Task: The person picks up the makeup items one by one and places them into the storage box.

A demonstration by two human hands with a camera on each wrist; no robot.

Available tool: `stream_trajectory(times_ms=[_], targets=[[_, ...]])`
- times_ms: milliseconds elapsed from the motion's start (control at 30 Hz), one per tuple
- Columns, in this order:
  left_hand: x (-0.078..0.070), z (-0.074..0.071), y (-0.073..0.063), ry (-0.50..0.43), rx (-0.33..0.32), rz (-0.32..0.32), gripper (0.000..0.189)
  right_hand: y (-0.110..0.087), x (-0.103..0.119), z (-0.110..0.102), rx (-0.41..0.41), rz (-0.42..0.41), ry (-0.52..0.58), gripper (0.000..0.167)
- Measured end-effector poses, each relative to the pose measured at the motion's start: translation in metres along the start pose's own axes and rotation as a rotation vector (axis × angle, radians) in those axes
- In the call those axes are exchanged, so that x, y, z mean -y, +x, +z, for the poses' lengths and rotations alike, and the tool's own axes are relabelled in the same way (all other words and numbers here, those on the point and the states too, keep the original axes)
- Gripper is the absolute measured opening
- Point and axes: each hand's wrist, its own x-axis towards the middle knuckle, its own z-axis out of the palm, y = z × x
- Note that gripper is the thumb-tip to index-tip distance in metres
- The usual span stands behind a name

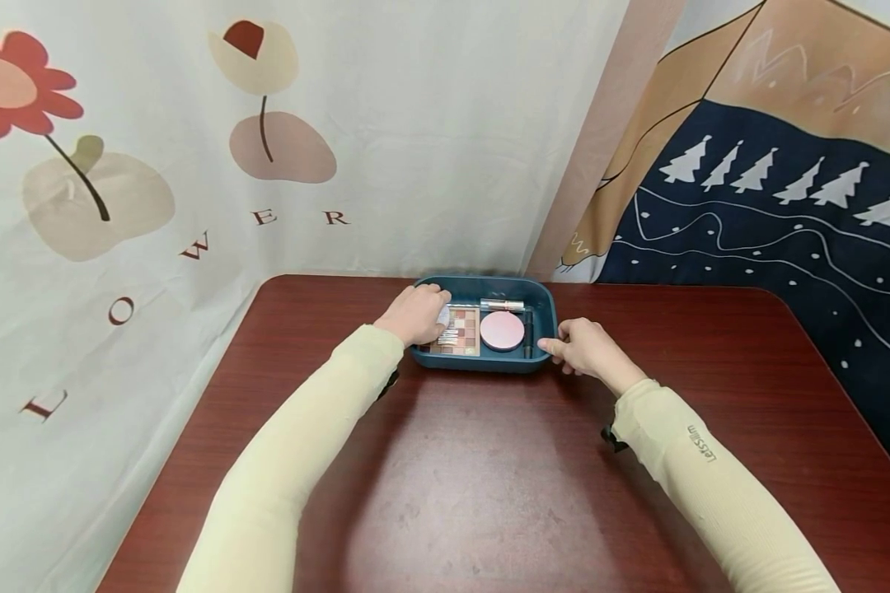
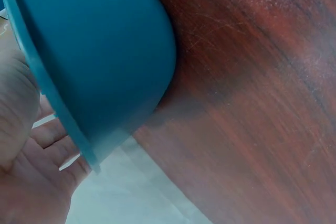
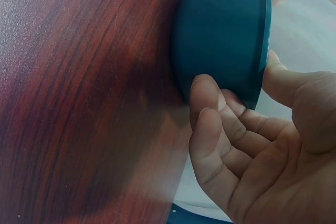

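A blue plastic basin (image 1: 489, 362) stands at the back of the table. My left hand (image 1: 414, 315) reaches over its left rim, with a pale round item (image 1: 443, 316) between thumb and fingers, mostly hidden by the hand. Beside it lies an eyeshadow palette (image 1: 469, 329) with several pans. To the right are a pink round compact (image 1: 502, 330), a clear lip gloss tube (image 1: 502, 305) and a dark slim tube (image 1: 528, 333). My right hand (image 1: 580, 346) grips the basin's right end, thumb on the rim and fingers against the outer wall (image 3: 226, 35).
The reddish-brown wooden table (image 1: 460, 494) extends in front of the basin and to both sides. Right behind it hangs a white curtain (image 1: 415, 165) with printed flowers, and a dark blue cloth (image 1: 712, 239) with trees is at the right.
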Motion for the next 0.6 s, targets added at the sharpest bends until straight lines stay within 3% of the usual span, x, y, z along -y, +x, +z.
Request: stream_trajectory(times_ms=[300, 600], targets=[[0.001, -0.009, -0.005, -0.029, 0.021, -0.004, 0.05, -0.001, 0.0, 0.0, 0.003, 0.001, -0.01, 0.031], [0.005, -0.015, -0.015, -0.041, -0.032, 0.0, 0.046, -0.001, -0.001, 0.001, 0.004, -0.002, -0.013, 0.031]])
